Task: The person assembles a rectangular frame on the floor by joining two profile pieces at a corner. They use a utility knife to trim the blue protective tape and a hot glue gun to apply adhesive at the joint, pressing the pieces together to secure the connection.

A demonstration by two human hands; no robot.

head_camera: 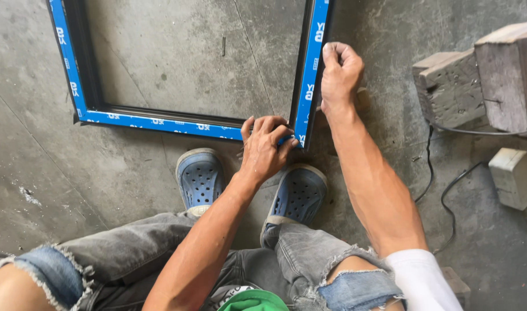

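Observation:
A dark metal frame (pixel 160 122) wrapped in blue protective film lies flat on the concrete floor in front of my feet. My left hand (pixel 264 148) is clamped over its near right corner, fingers curled around the bottom rail where it meets the side rail. My right hand (pixel 339 74) grips the outer edge of the right side rail (pixel 311 63) further up, fingers closed on it. Whether a small tool sits under my left hand is hidden.
Two blue perforated clogs (pixel 199 178) (pixel 298 194) stand just below the frame. Rough wooden blocks (pixel 476 80) sit at the right, with a black cable (pixel 442 196) and a pale plug box (pixel 511 175) beside them. A small nail (pixel 223 46) lies inside the frame.

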